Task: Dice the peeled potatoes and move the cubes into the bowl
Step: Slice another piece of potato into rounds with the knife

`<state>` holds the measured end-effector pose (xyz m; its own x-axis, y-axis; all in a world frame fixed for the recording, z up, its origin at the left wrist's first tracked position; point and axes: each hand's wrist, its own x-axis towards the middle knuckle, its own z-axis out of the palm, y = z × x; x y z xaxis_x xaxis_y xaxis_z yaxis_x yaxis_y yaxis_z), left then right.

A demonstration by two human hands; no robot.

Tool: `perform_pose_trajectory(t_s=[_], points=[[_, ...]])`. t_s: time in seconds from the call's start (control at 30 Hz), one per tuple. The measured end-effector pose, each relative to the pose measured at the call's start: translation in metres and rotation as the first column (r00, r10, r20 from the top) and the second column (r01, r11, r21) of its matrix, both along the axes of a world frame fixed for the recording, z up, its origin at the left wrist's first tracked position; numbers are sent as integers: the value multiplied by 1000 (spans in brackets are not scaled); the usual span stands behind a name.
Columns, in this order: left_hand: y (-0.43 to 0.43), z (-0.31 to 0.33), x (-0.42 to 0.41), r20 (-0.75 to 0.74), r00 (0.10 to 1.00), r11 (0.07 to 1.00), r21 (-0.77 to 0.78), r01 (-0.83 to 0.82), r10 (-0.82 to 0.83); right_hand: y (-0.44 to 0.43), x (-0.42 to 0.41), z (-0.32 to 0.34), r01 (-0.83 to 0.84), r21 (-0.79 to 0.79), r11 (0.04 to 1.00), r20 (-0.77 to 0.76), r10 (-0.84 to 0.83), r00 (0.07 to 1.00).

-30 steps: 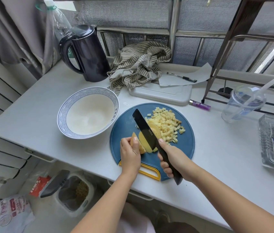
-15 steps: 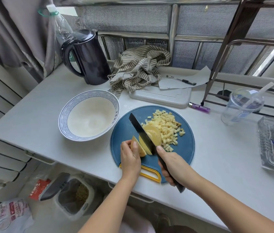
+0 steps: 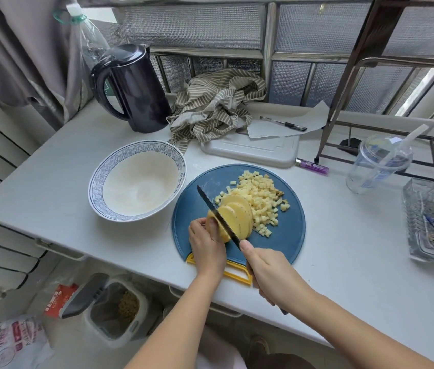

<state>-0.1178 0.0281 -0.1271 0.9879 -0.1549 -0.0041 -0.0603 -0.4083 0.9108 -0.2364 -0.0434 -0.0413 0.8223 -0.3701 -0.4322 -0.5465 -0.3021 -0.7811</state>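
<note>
Black plastic fills my right hand (image 3: 269, 272): the fingers are curled tight round the handle of the black-bladed kitchen knife (image 3: 218, 215), thumb up by the blade's heel. Just left of it in the frame, my left hand (image 3: 206, 243) holds the uncut end of the peeled pale-yellow potato (image 3: 238, 218), fingers bent over it, with one fingertip touching the steel or very nearly so. That is my main worry. If the potato rolls or the edge skids on the wet flesh, the blade meets that fingertip.

The slices already cut lean against each other on the blade's right side. They may fan out and slide when I go to stack them, which would give uneven pieces.

All of this sits at lower centre of the frame on the round blue plastic cutting board (image 3: 287, 235). Its yellow handle lies near the table's front edge, so a hard push could shift it.

Beyond the slices lies the heap of small potato cubes (image 3: 261, 198), loose and easy to scatter off the board. Farther left, the wide white bowl with a blue patterned rim (image 3: 136, 146) holds no cubes yet.
</note>
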Motion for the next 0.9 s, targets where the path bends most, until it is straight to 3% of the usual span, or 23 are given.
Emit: perform_pose_trajectory(t_s=[0.37,0.63,0.9], points=[[0,-2,1,-21,1000,1000,18,-13,13,2,1,8,-34,-31,999,-51,32,998],[-1,-1,-1,-13,1000,1000,11,-11,11,-8,2,14,-5,104,995,-130,18,991],[0,-5,-1,25,1000,1000,4,-13,12,-10,4,15,-49,56,997,-146,57,988]])
